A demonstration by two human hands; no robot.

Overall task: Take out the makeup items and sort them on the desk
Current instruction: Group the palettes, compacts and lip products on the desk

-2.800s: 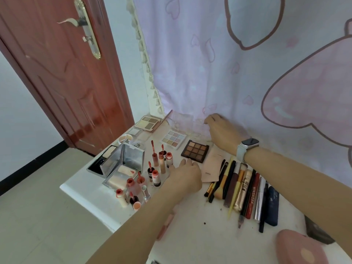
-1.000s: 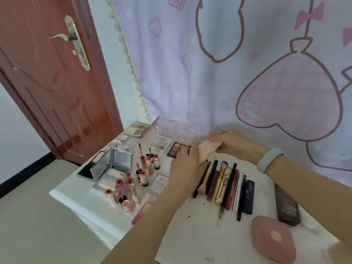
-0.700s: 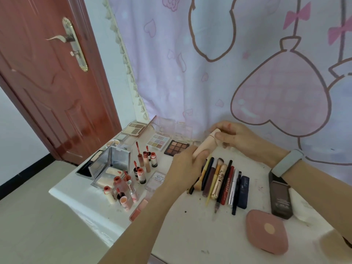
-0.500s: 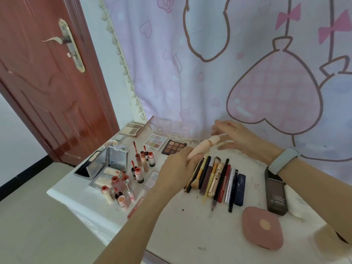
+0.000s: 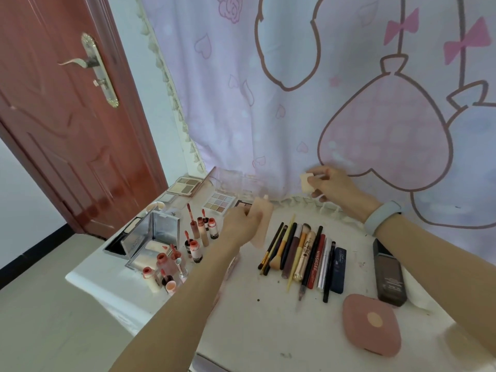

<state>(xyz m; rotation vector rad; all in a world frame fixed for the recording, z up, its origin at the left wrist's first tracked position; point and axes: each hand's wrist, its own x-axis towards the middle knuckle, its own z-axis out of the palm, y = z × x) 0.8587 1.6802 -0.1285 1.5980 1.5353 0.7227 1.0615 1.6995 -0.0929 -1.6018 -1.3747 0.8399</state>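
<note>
L hand (image 5: 243, 224) gripping peach tube (image 5: 261, 224), held upright above counter (image 5: 268, 318), left of brush/pencil row (image 5: 300, 259). R hand (image 5: 332, 185) pinching small beige cap (image 5: 306, 182) w/ curled fingers, raised near curtain (image 5: 268, 103), apart from tube.

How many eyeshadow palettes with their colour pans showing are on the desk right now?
2, possibly 3: a beige-toned palette at the far left corner and a pastel palette nearer the middle. A dark edge behind the left hand may be a third.
</note>
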